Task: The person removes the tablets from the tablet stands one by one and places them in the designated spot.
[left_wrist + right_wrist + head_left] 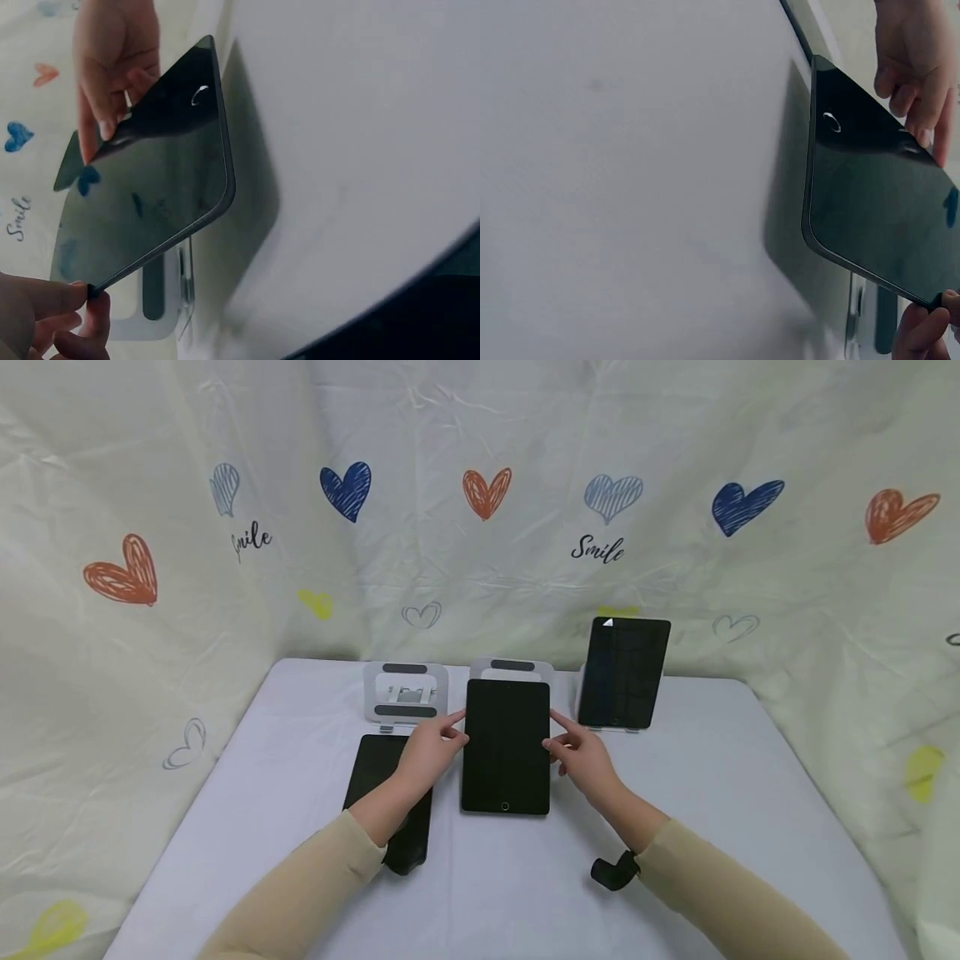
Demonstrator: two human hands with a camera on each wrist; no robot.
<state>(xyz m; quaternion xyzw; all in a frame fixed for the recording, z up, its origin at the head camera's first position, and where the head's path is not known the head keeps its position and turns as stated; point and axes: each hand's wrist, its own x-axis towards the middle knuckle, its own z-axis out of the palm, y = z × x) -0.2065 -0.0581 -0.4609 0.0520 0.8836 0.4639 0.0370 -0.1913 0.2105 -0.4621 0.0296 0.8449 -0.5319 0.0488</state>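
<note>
Both hands hold a black tablet upright by its long sides, screen toward me and home button at the bottom. My left hand pinches the left edge between thumb and fingers. On the opposite edge my right hand pinches in the same way. Behind the tablet, the top of a white tablet stand shows; its lower part is hidden. In the left wrist view the tablet's lower edge is raised over the table, casting a shadow.
Left of it is another white stand with nothing on it. A second tablet leans on a stand at the back right. Under my left forearm lies another black tablet. A patterned curtain hangs behind the white table.
</note>
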